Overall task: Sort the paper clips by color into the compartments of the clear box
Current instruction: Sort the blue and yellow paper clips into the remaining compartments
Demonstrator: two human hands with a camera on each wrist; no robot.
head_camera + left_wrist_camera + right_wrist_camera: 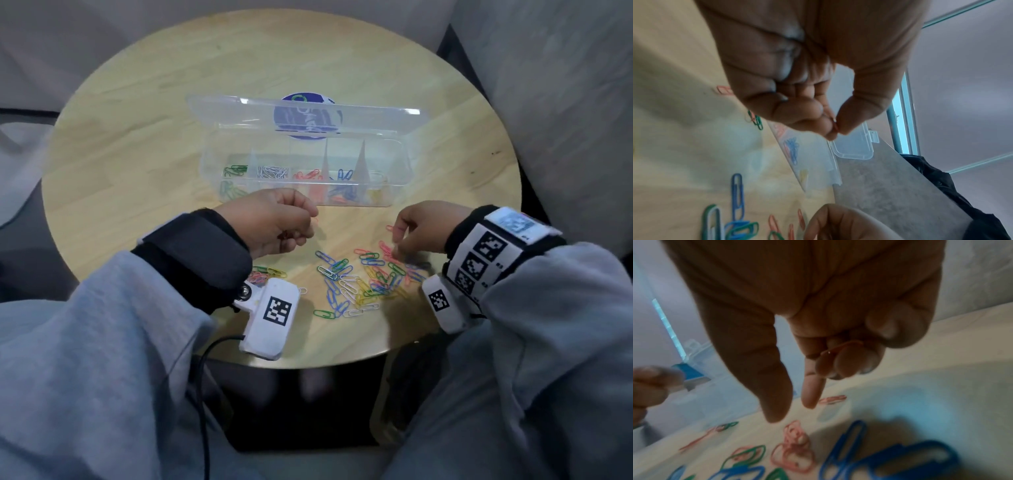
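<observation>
The clear box (359, 205) lies open on the table, with green, white, red, blue and yellow clips each in their own compartment. My left hand (310, 219) hovers just in front of the box, and its thumb and forefinger pinch a red paper clip (837, 126). To the right, my right hand (396, 244) is over the far edge of the mixed pile of clips (363, 284). Its thumb and forefinger point down at some red clips (795, 441), while its curled fingers hold another red clip (840, 346).
The round wooden table (137, 137) has its front edge close to my body. The box's lid (239, 113) leans back over a blue sticker (308, 135). A few loose clips (270, 273) lie by my left wrist. Grey cushions surround the table.
</observation>
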